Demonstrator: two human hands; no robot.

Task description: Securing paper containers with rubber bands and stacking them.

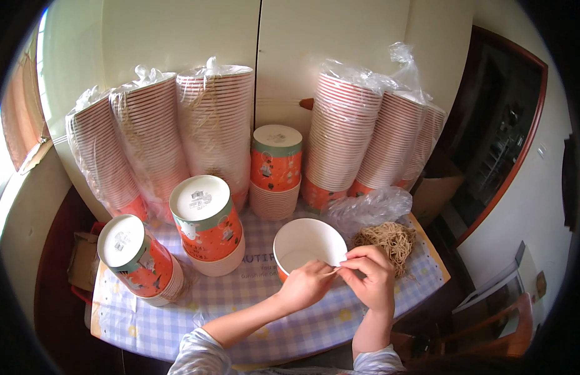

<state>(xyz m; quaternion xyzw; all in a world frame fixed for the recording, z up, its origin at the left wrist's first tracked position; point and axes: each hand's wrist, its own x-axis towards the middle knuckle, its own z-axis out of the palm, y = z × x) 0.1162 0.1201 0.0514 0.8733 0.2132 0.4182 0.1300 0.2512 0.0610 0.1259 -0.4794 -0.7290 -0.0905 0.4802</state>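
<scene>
My left hand [310,284] is closed, with its fingers bent in at the near rim of a white-lined paper tub [305,239] that stands mouth up. Close beside it, my right hand [370,278] pinches with thumb and forefinger. Between the two hands runs a thin tan strand [334,271], gripped at both sides; its ends are hidden in the fingers. To the right of the tub lies a tangled heap of similar tan strands [390,245]. Some orange shows on the tub's outside below the left hand.
Upside-down stacks of orange paper tubs stand at the left [143,262], centre left [209,231] and back [276,169]. Tall plastic-wrapped stacks [215,119] line the wall, with more at the right [345,125]. A crumpled clear bag [380,206] lies on the checked tablecloth [252,337].
</scene>
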